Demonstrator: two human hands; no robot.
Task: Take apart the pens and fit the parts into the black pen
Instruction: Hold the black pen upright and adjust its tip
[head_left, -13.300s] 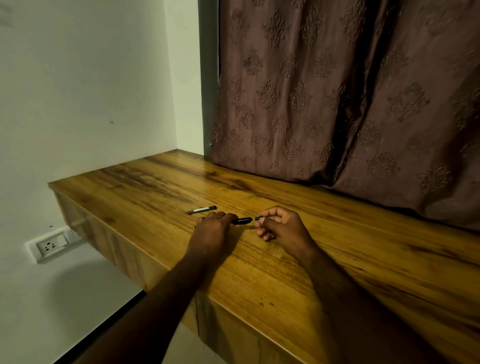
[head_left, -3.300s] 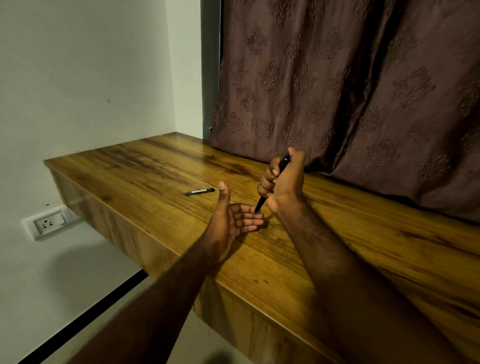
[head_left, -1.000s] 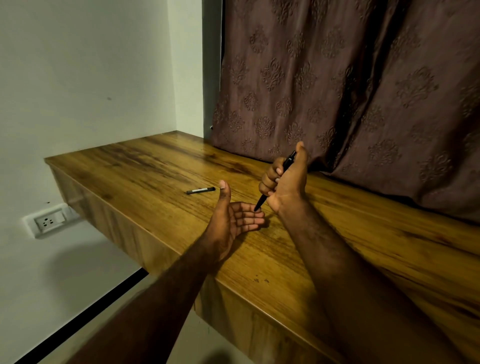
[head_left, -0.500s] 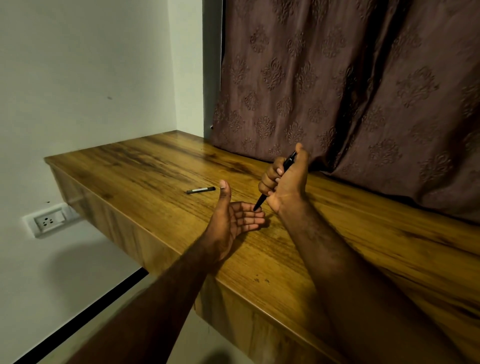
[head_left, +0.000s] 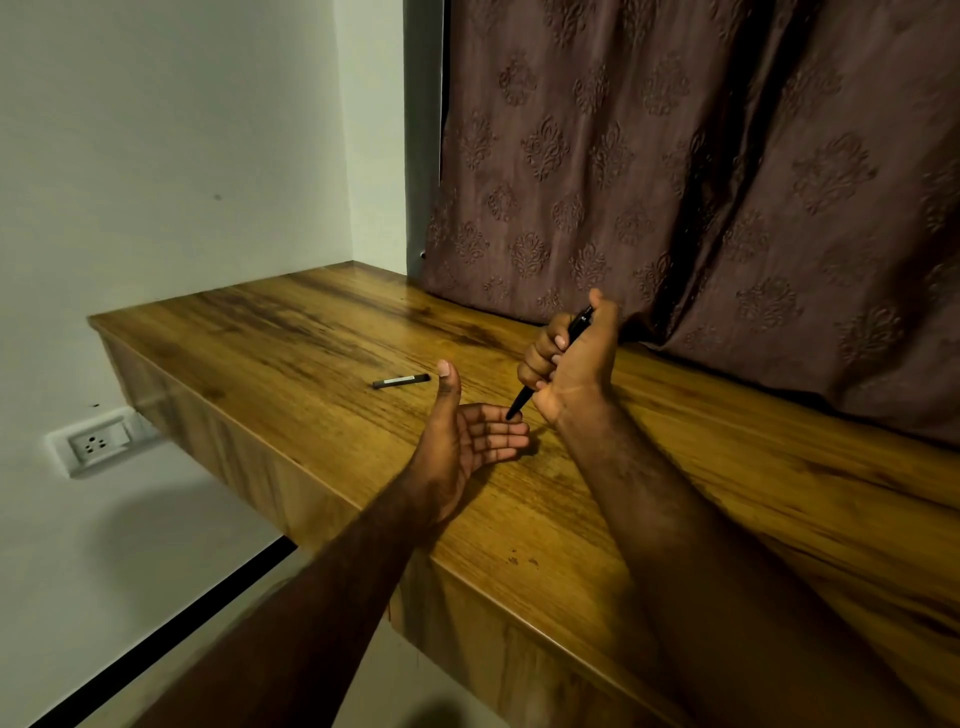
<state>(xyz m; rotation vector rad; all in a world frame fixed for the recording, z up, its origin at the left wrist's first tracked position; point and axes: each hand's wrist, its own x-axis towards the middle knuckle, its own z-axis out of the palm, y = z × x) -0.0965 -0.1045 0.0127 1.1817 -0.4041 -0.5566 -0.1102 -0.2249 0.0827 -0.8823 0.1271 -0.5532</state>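
Observation:
My right hand (head_left: 574, 358) grips a black pen (head_left: 521, 402) in a fist, tilted, tip down and thumb at its upper end. The pen's tip touches the fingers of my left hand (head_left: 467, 441), which lies palm up on the wooden table (head_left: 675, 483) with straight fingers and raised thumb. A second black pen (head_left: 401, 382) with a pale label lies flat on the table to the left, beyond my left thumb.
A brown patterned curtain (head_left: 701, 182) hangs along the table's back edge, close behind my right hand. The table's front edge runs diagonally below my forearms. A white wall (head_left: 156, 156) with a socket (head_left: 96, 441) stands at left.
Almost nothing has moved in the last second. My right hand keeps the pen with its tip at my left fingers, and the left palm stays open.

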